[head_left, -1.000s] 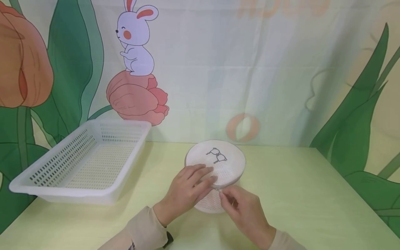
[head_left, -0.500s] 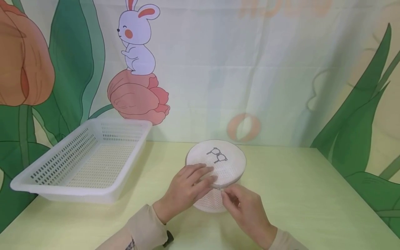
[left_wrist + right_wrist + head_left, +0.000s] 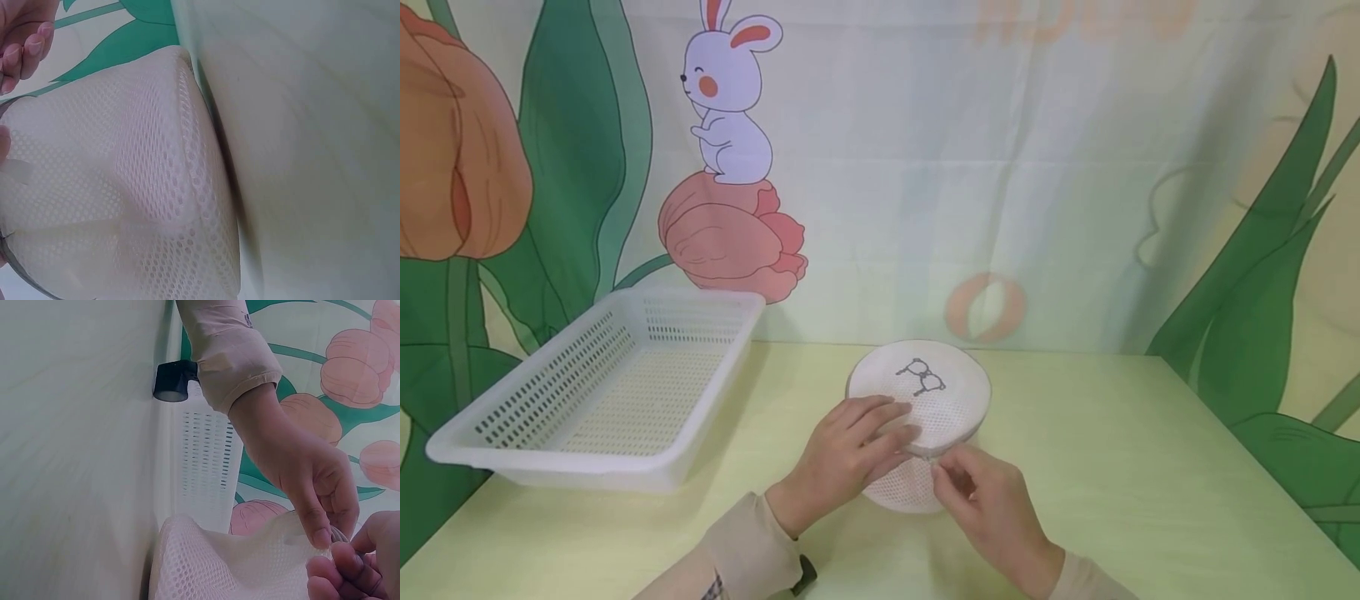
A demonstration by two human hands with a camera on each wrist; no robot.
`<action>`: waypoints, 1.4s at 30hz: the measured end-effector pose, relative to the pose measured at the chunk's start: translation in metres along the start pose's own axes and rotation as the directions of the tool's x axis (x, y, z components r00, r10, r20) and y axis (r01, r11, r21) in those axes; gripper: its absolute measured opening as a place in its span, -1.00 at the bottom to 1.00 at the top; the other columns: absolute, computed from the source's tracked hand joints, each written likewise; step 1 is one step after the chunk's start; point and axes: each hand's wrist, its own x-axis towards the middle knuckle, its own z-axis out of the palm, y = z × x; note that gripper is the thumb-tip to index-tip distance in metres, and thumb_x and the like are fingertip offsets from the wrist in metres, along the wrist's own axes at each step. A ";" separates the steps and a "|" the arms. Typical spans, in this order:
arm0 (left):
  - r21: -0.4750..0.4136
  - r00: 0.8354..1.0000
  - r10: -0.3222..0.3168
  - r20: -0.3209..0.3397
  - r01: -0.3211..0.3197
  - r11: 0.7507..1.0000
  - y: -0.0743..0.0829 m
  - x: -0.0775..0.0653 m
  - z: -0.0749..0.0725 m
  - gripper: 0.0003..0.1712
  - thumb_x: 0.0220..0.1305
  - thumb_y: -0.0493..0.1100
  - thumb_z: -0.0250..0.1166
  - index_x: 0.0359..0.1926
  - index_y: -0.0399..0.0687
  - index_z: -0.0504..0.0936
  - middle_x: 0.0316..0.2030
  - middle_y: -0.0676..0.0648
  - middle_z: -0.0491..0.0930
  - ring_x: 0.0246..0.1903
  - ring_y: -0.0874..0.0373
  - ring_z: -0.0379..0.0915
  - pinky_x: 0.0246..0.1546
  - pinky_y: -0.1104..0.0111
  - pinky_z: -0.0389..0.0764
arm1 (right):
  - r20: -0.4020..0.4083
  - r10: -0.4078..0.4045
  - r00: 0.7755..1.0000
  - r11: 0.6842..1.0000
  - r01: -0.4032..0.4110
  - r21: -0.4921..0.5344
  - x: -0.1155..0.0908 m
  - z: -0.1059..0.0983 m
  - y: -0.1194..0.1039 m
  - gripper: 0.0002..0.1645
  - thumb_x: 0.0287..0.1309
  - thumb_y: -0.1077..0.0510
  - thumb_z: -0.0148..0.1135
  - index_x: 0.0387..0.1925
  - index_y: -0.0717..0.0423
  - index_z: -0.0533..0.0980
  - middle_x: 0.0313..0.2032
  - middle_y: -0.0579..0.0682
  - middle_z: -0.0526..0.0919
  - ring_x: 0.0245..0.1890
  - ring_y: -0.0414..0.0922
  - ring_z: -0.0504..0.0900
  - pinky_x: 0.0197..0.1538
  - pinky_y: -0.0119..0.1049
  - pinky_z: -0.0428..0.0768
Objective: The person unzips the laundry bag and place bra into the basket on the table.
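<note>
Hardly anything moves since half a second ago: everything sits slightly lower in the head view, while the left hand (image 3: 846, 450), the right hand (image 3: 992, 504) and the round white mesh bag (image 3: 942, 421) keep their places against one another. Around them, a white slotted basket (image 3: 568, 458) stands on the left side, well apart from the bag, and a dark device (image 3: 172, 381) sits under the left cuff (image 3: 240, 372). The left hand covers part of the bag's top, and the right hand hides some of its near side. The left fingers lie bent over the top's near edge, gripping it; the right fingers are drawn narrow, thumb to forefinger, pinching at the grey edge band (image 3: 964, 439), though the exact bit held is too small to tell. There is one bag, one basket, two hands, and one glasses motif (image 3: 922, 377) on the bag's top. The bag rests upright on the pale yellow-green table (image 3: 1120, 467), towards its middle. Behind hangs a lightly creased cloth (image 3: 880, 208) printed with one white rabbit (image 3: 733, 125) on a pink flower (image 3: 730, 233), a large orange tulip (image 3: 467, 142) and green leaves (image 3: 576, 125).
</note>
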 end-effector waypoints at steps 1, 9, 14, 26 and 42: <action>0.001 1.000 -0.002 0.002 0.002 1.000 0.000 0.000 0.000 -0.80 0.23 -0.02 0.28 -0.18 0.04 0.68 -0.10 -0.04 0.68 -0.04 0.07 0.58 0.05 0.35 0.58 | 0.000 0.004 1.000 1.000 -0.004 -0.002 0.000 0.000 0.000 -0.77 -0.08 0.42 0.28 -0.53 0.05 0.48 -0.61 -0.19 0.60 -0.56 -0.51 0.43 -0.50 -0.69 0.45; -0.004 1.000 -0.016 -0.003 0.016 1.000 0.001 -0.001 0.000 -0.79 0.27 0.02 0.24 -0.19 0.04 0.68 -0.10 -0.04 0.67 -0.05 0.06 0.58 0.02 0.34 0.60 | -0.010 0.012 1.000 1.000 -0.012 -0.019 0.000 0.000 0.001 -0.76 -0.08 0.41 0.28 -0.54 0.03 0.46 -0.63 -0.23 0.53 -0.56 -0.52 0.37 -0.52 -0.69 0.40; -0.007 1.000 -0.014 -0.006 0.014 1.000 0.000 -0.001 0.001 -0.79 0.29 0.02 0.23 -0.19 0.04 0.68 -0.10 -0.04 0.67 -0.05 0.07 0.58 0.02 0.34 0.60 | -0.004 0.022 1.000 1.000 -0.022 -0.018 0.000 0.000 0.002 -0.75 -0.06 0.41 0.28 -0.53 0.02 0.46 -0.62 -0.24 0.54 -0.56 -0.53 0.37 -0.52 -0.69 0.40; 0.004 1.000 0.001 -0.025 -0.001 1.000 -0.002 -0.001 0.001 -0.81 0.29 0.00 0.23 -0.20 0.05 0.68 -0.12 -0.04 0.68 -0.06 0.07 0.59 0.03 0.35 0.60 | 0.009 0.050 0.999 0.999 -0.050 -0.012 0.001 0.000 0.002 -0.75 -0.07 0.41 0.28 -0.54 0.02 0.45 -0.63 -0.25 0.52 -0.56 -0.53 0.37 -0.52 -0.67 0.42; -0.007 1.000 0.002 -0.027 -0.003 1.000 -0.003 0.000 0.000 -0.77 0.36 0.01 0.17 -0.20 0.03 0.68 -0.12 -0.04 0.68 -0.07 0.07 0.59 0.02 0.35 0.60 | -0.003 0.049 0.999 0.999 -0.049 -0.002 0.003 -0.002 0.001 -0.72 -0.09 0.43 0.25 -0.54 0.00 0.45 -0.63 -0.28 0.51 -0.57 -0.52 0.39 -0.51 -0.67 0.43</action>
